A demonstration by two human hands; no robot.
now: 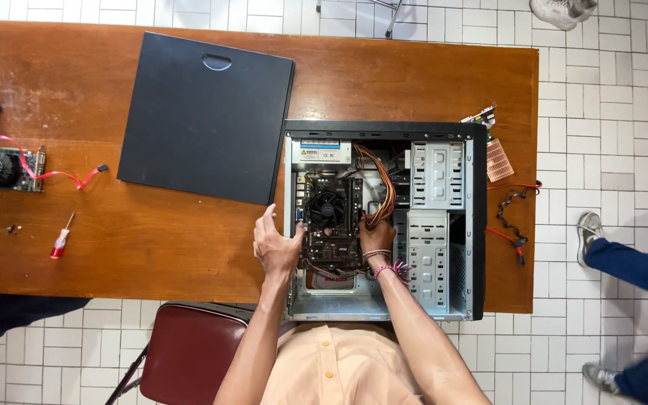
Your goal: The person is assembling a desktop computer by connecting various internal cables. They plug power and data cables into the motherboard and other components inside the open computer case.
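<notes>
Left hand (275, 246) open, fingers spread, resting on left wall of open black-and-grey metal computer case (384, 221) on brown wooden bench (151, 240). Right hand (376, 236) inside case, closed around bundle of coloured cables (380, 191), just beside black motherboard (331, 225).

Open computer case (384, 225) lies on its side on the table (151, 247), at the table's right end. Motherboard (331, 225) sits in the case, left of the drive bays (430, 225); power supply (324, 152) behind the motherboard; cable bundle (380, 187) between motherboard and bays. Left hand (275, 247) on the case's left wall. Right hand (376, 236) inside the case, at the motherboard's right edge. Side panel (205, 116) lies flat left of the case, just beside it. Screwdriver (61, 240) and graphics card (10, 169) well left of the case. Loose cables (515, 217) right of the case. Chair (189, 352) in front of the case, below the table edge.
</notes>
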